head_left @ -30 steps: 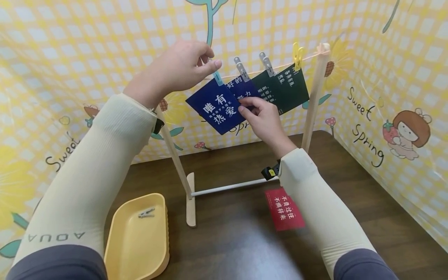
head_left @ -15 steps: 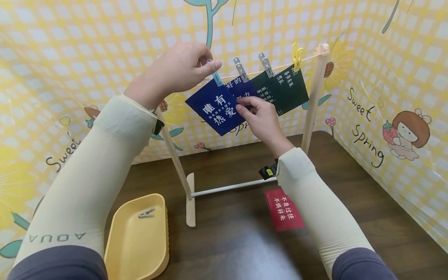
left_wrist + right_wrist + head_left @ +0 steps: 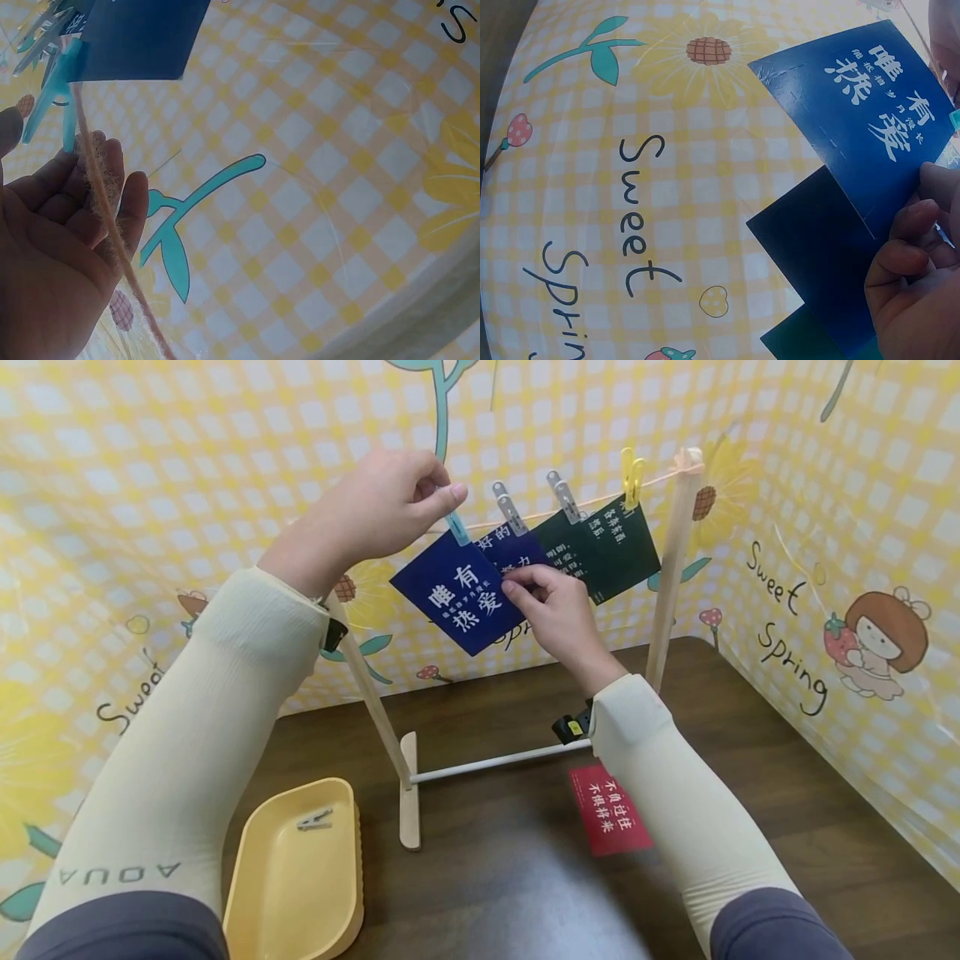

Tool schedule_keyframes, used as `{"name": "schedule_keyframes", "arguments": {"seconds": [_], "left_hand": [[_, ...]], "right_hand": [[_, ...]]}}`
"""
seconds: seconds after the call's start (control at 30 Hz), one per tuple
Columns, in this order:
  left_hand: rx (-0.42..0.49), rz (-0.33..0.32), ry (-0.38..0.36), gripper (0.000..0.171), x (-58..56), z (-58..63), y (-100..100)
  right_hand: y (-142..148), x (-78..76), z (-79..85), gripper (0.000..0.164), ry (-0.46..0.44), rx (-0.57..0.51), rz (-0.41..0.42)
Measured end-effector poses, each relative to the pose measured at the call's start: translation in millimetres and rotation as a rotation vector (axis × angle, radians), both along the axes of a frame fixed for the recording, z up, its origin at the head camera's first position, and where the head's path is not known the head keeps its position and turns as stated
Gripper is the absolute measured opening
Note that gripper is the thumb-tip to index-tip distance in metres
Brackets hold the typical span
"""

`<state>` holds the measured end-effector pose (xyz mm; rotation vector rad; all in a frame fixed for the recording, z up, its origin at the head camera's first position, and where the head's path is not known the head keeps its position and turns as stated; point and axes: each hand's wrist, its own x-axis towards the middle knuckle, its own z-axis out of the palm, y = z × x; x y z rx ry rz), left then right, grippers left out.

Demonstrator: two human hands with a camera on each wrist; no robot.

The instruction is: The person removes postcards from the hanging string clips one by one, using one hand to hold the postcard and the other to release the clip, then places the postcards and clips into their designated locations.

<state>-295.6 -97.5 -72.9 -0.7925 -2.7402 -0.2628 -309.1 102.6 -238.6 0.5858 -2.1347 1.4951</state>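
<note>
A blue card with white writing [image 3: 457,597] hangs tilted from the pink string [image 3: 112,225], under a light-blue clothespin [image 3: 458,529]. My left hand [image 3: 390,514] holds this clothespin's handles between thumb and fingers; in the left wrist view they lie beside the handles [image 3: 37,120]. With thumb and forefinger my right hand [image 3: 558,614] pinches the blue card's right edge. Behind that hand hang a second blue card [image 3: 517,550] and a dark green card [image 3: 626,556]. Two grey clothespins [image 3: 510,508] and a yellow clothespin [image 3: 632,477] sit along the string.
The string runs from a wooden frame post [image 3: 673,568] on the right; a white rod [image 3: 495,762] joins the frame's base. A yellow tray [image 3: 352,860] with one grey clothespin [image 3: 315,819] stands at left. A red card [image 3: 611,814] lies on the dark wooden table [image 3: 487,877].
Both hands keep their holds. The blue card, the clothespins and both hands sit very slightly further left in the head view, which itself has shifted a little.
</note>
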Motion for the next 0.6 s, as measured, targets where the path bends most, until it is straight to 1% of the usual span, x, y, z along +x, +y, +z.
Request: {"name": "schedule_keyframes", "arguments": {"seconds": [0.3, 0.6], "left_hand": [[0.002, -0.013, 0.033, 0.053, 1.5, 1.5, 0.7], [-0.006, -0.01, 0.032, 0.051, 1.5, 2.1, 1.6]], "right_hand": [[0.1, -0.8, 0.9, 0.018, -0.008, -0.007, 0.003], [0.2, -2.2, -0.6, 0.017, -0.003, -0.01, 0.007]]}}
